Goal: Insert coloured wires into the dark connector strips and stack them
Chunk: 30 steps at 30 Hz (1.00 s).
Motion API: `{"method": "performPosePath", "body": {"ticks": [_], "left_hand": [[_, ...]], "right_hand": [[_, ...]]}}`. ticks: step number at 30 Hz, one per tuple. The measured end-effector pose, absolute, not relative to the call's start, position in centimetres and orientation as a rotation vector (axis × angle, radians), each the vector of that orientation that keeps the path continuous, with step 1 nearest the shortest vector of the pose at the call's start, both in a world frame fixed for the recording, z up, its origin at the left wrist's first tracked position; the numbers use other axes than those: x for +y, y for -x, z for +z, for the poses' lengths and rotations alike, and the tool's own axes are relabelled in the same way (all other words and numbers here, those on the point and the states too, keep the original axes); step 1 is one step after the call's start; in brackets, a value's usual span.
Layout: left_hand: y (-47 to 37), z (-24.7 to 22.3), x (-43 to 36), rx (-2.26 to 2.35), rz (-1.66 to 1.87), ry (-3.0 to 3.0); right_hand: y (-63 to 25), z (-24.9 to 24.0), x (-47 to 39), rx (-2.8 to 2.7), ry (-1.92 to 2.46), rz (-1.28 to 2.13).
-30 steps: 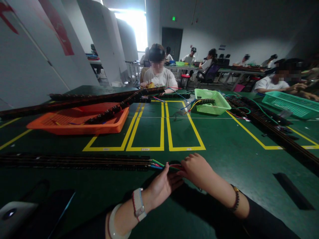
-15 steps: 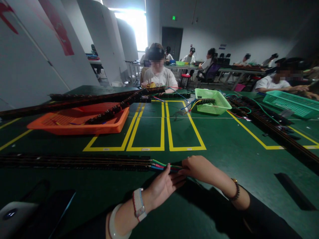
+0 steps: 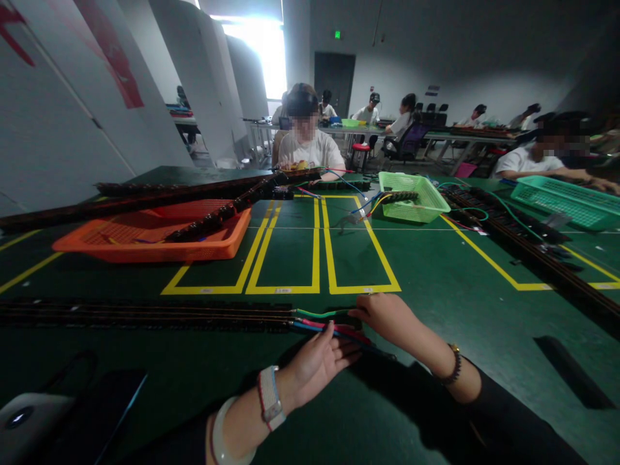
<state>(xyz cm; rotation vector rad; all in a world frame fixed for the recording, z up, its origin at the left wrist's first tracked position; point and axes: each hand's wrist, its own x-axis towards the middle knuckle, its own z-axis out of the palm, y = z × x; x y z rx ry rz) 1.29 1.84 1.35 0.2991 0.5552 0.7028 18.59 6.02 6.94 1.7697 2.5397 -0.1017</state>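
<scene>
A dark, channelled strip [image 3: 194, 314] lies across the near left of the green table, with coloured wires coming out of its right end. My right hand [image 3: 382, 318] is closed in a pinch on the green wire [image 3: 322, 314], drawing it out above the others. Turned palm up, my left hand [image 3: 320, 365] has its fingers stretched out and its thumb raised. It lies against the red wire [image 3: 317, 323] and blue wire [image 3: 305, 327], which pass behind the thumb and along the fingers. Their dark far ends extend past the fingertips under my right hand.
An orange basket [image 3: 213, 253] holds dark strip pieces, and a light green basket [image 3: 421, 210] stands farther back. Long wired strips [image 3: 547, 258] lie at right, near a teal basket [image 3: 571, 203]. A black piece [image 3: 574, 371] lies near right. A person [image 3: 310, 145] sits opposite.
My right hand has moved slightly up and away, separating the green wire from the red and blue ones. The red and blue wires now spread lower to the right. My left hand barely moves.
</scene>
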Motion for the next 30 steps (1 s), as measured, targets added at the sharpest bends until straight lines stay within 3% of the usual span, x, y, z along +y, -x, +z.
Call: {"method": "performPosePath", "body": {"ticks": [9,20,30], "left_hand": [[-1.1,1.2,2.0,0.541,0.698,-0.319],[-1.3,0.7,1.8,0.587,0.746,-0.238],[-1.3,0.8,1.9,0.566,0.723,-0.273]], "right_hand": [[-18.9,5.0,7.9,2.549,-1.887,-0.023],[-17.2,8.8,3.7,2.418,-1.67,-0.155],[-17.7,8.7,4.3,2.441,-1.596,-0.178]]}}
